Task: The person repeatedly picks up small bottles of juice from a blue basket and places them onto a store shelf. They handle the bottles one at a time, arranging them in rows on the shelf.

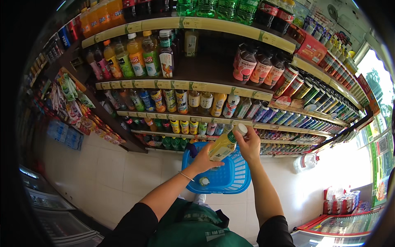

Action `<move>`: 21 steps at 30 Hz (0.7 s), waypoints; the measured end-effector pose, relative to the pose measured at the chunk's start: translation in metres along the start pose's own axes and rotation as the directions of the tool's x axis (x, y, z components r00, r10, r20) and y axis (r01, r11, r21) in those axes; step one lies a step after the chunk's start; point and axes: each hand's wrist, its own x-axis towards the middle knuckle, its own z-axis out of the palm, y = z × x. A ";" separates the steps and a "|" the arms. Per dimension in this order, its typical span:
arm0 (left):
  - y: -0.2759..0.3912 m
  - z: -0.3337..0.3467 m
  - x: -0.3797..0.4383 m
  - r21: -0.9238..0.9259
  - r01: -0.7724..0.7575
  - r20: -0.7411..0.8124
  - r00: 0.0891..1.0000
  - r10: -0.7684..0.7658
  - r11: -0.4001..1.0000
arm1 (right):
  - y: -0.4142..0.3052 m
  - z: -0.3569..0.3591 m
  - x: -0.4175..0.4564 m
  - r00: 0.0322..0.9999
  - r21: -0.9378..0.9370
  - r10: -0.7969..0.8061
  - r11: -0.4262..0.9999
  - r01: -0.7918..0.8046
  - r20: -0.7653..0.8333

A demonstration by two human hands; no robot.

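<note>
Tilted between both hands is a plastic drink bottle [222, 147] with pale yellow contents, a green neck label and a white cap [241, 129]. My left hand [202, 160] wraps around its lower body. At the top, my right hand [249, 144] grips the neck and cap. Below them a blue plastic shopping basket [228, 189] with slotted sides stands near my feet. Another bottle [204, 181], seen from above by its pale cap, is inside the basket. A dark purple item [192, 150] touches the basket's left rim.
Drink shelves [197, 85] with price strips rise in front. The second shelf holds peach-labelled bottles [245, 64] at right and juice bottles [136, 55] at left. Snack bags [72, 92] hang at left. A large water jug [305, 163] lies on the floor at right; freezers [342, 223] flank me.
</note>
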 end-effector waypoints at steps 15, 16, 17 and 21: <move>0.121 -0.155 0.100 0.395 -0.448 -0.323 0.749 0.578 0.802 | -0.108 0.106 0.092 0.920 -0.032 -0.352 0.931 0.362 0.174; 0.128 -0.168 0.107 0.443 -0.457 -0.300 0.735 0.608 0.771 | -0.115 0.118 0.102 0.876 -0.057 -0.481 0.875 0.481 0.013; 0.127 -0.178 0.113 0.494 -0.410 -0.317 0.736 0.598 0.767 | -0.124 0.126 0.113 0.819 -0.050 -0.571 0.821 0.569 -0.048; 0.108 -0.194 0.135 0.603 -0.196 -0.338 0.815 0.470 0.773 | -0.101 0.144 0.181 0.888 -0.066 -0.461 0.886 0.459 -0.007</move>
